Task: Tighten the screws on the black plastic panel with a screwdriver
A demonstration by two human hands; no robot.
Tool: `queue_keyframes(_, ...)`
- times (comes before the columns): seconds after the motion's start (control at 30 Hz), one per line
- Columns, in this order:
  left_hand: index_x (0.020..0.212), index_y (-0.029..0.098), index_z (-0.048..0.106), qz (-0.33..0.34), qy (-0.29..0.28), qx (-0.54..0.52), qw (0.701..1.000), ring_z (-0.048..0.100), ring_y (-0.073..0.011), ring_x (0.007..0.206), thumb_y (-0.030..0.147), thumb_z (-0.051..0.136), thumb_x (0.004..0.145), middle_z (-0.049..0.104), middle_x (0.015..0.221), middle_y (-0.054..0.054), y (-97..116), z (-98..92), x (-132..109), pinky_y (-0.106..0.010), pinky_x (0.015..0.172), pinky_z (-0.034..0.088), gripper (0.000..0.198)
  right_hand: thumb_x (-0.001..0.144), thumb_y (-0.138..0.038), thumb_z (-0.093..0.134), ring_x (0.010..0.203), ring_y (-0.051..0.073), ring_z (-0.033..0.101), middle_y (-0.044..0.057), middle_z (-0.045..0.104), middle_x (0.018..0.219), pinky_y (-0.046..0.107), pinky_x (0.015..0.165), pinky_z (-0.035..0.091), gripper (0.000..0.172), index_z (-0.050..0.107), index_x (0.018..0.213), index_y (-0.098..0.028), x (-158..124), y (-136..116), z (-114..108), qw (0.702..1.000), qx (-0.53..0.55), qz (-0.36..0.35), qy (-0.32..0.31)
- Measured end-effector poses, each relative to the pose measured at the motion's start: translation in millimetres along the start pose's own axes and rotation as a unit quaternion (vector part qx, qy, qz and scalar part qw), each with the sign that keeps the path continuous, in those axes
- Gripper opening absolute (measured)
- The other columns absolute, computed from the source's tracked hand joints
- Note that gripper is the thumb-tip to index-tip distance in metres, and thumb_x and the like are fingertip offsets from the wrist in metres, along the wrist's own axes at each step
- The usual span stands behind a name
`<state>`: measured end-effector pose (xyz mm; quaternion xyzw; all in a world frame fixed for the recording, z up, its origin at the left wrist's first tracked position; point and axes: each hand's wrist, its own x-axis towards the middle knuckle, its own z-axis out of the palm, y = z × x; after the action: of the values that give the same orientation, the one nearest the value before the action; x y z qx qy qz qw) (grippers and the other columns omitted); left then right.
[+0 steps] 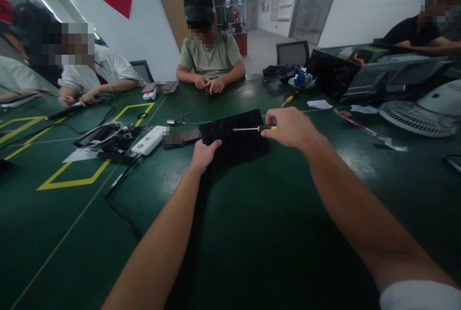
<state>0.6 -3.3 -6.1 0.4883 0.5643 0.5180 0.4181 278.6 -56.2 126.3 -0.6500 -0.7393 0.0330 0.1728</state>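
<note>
My left hand [206, 154] grips the lower left edge of a flat black rectangular panel [239, 144], its thumb lying on top. The panel is tilted slightly above the green table; its fine details are too dark to make out. In my right hand [288, 125], a screwdriver [265, 128] with a yellow and black handle is pinched between the fingers. Its metal shaft points left, across the panel's upper face. I cannot tell whether the tip touches the panel. A phone-like dark device [182, 138] lies just left of the panel.
On the green table [259, 233], a white power bank [150, 140], cables and loose parts lie to the left. Another screwdriver [289, 99] rests beyond my right hand. A white fan [419, 111] and computer cases [396, 75] are at right. A person [212, 55] sits opposite; others sit on both sides.
</note>
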Motion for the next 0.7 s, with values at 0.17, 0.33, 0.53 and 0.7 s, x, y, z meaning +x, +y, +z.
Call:
queue_keyframes(0.17,0.091,0.015,0.078,-0.001,-0.004,0.003,1.0,0.075,-0.0292,0.089,0.041,0.087,0.06,0.08,0.092,-0.009,-1.8,-0.7,0.8,-0.041,0.085,0.058,0.042,0.082,-0.037,0.075,0.084,0.025,0.063,0.007,0.073,0.091,0.037,0.069,0.04,0.017,0.07,0.091,-0.024,0.0,0.1,-0.2,1.0,-0.004,-0.004,0.002)
queue_keyframes(0.33,0.088,0.015,0.078,-0.006,0.002,0.001,1.0,0.074,-0.0282,0.085,0.041,0.088,0.057,0.079,0.088,-0.008,-1.4,-0.3,0.8,-0.039,0.083,0.057,0.042,0.082,-0.038,0.075,0.084,0.025,0.064,0.007,0.073,0.092,0.037,0.067,0.039,0.017,0.07,0.091,-0.024,-0.2,0.2,0.4,1.0,-0.004,-0.003,0.003)
queue_keyframes(0.53,0.088,0.015,0.078,0.005,-0.003,0.002,1.0,0.073,-0.0277,0.086,0.041,0.086,0.059,0.079,0.09,-0.008,-2.4,-0.3,1.7,-0.039,0.083,0.058,0.04,0.082,-0.039,0.074,0.085,0.025,0.063,0.007,0.073,0.092,0.037,0.068,0.04,0.018,0.07,0.092,-0.024,0.7,0.0,0.0,1.0,-0.003,-0.004,-0.006)
queue_keyframes(0.7,0.089,0.015,0.078,-0.005,0.0,0.007,1.0,0.074,-0.0283,0.086,0.042,0.087,0.059,0.079,0.09,-0.009,-3.6,-1.0,2.7,-0.04,0.083,0.058,0.041,0.083,-0.04,0.075,0.084,0.026,0.063,0.007,0.073,0.089,0.037,0.068,0.04,0.019,0.071,0.092,-0.024,0.7,-0.3,-0.4,1.0,-0.005,0.0,-0.009)
